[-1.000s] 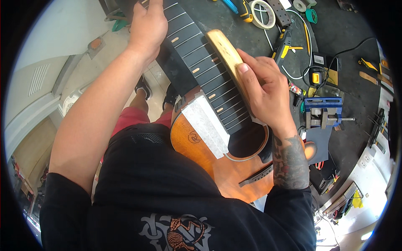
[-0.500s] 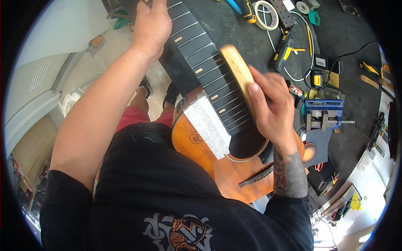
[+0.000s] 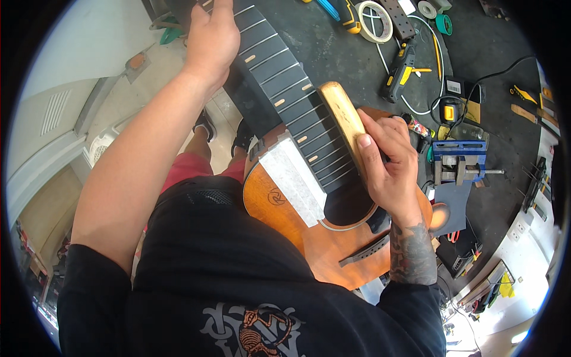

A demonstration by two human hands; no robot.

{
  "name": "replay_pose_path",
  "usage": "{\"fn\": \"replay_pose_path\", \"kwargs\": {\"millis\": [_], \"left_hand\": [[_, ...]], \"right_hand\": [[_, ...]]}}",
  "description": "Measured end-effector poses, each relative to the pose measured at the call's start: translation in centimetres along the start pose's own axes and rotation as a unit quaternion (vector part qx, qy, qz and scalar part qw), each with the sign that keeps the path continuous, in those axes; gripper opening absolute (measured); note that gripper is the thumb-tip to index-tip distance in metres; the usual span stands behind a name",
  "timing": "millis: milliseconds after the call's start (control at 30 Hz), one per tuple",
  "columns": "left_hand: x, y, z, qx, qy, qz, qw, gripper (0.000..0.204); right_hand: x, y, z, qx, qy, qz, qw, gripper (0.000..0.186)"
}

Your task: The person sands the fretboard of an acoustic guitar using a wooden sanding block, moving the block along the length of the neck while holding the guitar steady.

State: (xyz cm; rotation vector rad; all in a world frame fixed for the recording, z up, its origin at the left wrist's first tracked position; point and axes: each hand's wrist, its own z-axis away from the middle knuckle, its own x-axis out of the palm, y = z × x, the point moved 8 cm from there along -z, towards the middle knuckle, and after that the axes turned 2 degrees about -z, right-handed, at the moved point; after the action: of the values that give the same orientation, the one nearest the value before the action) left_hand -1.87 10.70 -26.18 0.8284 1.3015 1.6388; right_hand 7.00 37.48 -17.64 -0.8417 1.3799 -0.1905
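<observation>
An acoustic guitar with an orange-brown body (image 3: 333,253) lies in front of me, its dark fretboard (image 3: 284,77) slanting up to the left. Bare metal frets and small pale inlays show on the board; no strings are on it. Pale masking tape (image 3: 289,178) covers the top beside the board's end. My left hand (image 3: 212,41) is closed round the neck near the upper edge of the view. In my right hand (image 3: 389,157) is a long pale wooden block (image 3: 344,116), gripped between thumb and fingers along the fretboard's far edge. Its underside is hidden.
On the dark workbench (image 3: 333,53) beyond the guitar lie a tape roll (image 3: 375,22), a black-and-yellow tool (image 3: 399,74), white cable and a pencil-like yellow stick. A blue vise (image 3: 458,157) stands at the right, next to a dark sheet (image 3: 450,208) with a sunburst patch.
The wooden block and my right hand have slid a little along the fretboard toward the soundhole. My left hand keeps its hold, with the neck shifted very slightly.
</observation>
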Motion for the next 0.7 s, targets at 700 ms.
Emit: {"fn": "replay_pose_path", "kwargs": {"millis": [700], "left_hand": [[-0.5,-0.5,-1.0,0.019,-0.016,0.0,1.0,0.072]], "right_hand": [[0.7,-0.6,-2.0,0.012,-0.002,-0.014,1.0,0.03]]}}
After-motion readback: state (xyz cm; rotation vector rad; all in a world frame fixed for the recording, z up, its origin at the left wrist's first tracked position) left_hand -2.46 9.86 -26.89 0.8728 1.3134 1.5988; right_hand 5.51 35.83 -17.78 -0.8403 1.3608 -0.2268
